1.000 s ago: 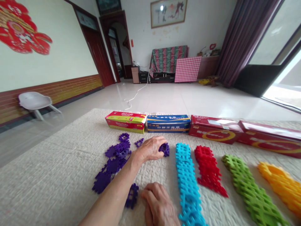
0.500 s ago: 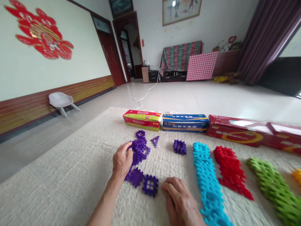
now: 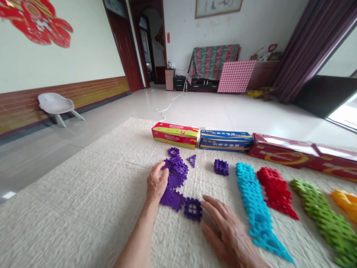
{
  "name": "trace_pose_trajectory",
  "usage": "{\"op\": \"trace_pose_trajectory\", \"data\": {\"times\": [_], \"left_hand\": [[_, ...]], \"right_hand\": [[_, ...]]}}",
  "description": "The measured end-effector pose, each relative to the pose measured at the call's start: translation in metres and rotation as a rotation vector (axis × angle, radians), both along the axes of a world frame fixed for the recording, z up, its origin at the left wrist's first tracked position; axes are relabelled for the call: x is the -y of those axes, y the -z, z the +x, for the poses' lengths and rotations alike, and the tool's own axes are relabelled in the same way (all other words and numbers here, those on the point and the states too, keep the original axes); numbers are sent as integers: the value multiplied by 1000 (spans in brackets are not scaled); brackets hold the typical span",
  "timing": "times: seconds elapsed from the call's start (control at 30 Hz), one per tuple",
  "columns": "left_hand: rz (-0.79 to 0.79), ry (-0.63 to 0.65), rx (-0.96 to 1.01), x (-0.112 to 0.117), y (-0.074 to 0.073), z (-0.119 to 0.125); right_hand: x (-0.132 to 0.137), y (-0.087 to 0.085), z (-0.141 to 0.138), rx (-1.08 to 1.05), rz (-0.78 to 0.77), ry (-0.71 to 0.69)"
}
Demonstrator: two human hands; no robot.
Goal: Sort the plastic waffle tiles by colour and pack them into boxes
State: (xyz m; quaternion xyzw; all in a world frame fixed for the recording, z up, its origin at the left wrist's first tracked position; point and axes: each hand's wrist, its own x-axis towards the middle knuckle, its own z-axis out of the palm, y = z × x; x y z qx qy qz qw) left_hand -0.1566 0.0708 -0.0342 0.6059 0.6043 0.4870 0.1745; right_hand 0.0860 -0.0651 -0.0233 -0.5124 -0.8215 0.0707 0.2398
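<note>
Two bare hands show in my feed. The left hand [image 3: 157, 182] curls against the left edge of the purple pile [image 3: 175, 180]; I can't tell whether thumb and fingers pinch a piece or merely touch. The right hand [image 3: 227, 227] is loosely spread and grasps nothing I can see, fingertips just beside a purple window square [image 3: 192, 209]. My worry is the overlap by the left fingers: a sideways push could make loose pieces slide and fan apart. An inward sweep of the right could knock the window square askew. Beyond the left fingertips lie a purple ring [image 3: 170, 152] and purple triangle [image 3: 194, 160]; a purple stack [image 3: 221, 167] sits ahead of the right hand. On that hand's right, the blue strip [image 3: 255, 201] hems it in, with red pieces [image 3: 275, 190], green pieces [image 3: 325, 219] and yellow pieces [image 3: 346, 208] past it. Farthest forward, a red-and-yellow box [image 3: 175, 135], blue box [image 3: 226, 140] and dark red boxes [image 3: 281, 149] bar the way.
</note>
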Motion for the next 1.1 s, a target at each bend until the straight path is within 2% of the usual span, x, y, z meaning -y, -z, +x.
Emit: {"op": "trace_pose_trajectory", "data": {"times": [0.17,0.3,0.43,0.67,0.8,0.93,1.1], "left_hand": [[-3,107,166,-6,4,10],[20,172,164,-10,3,19],[29,178,135,-12,2,22],[17,151,124,-13,0,23],[13,156,99,-12,-3,24],[3,145,96,-11,-5,24],[16,143,86,-12,-5,25]], "right_hand": [[-1,-4,-11,19,-33,7],[-5,-15,-26,-23,-83,-1],[-8,-21,-36,-63,-149,12],[-9,-9,-33,-158,-124,53],[-10,-15,-25,-203,-152,15],[-9,-21,-21,-255,-143,78],[-7,-20,-25,-238,-181,86]]}}
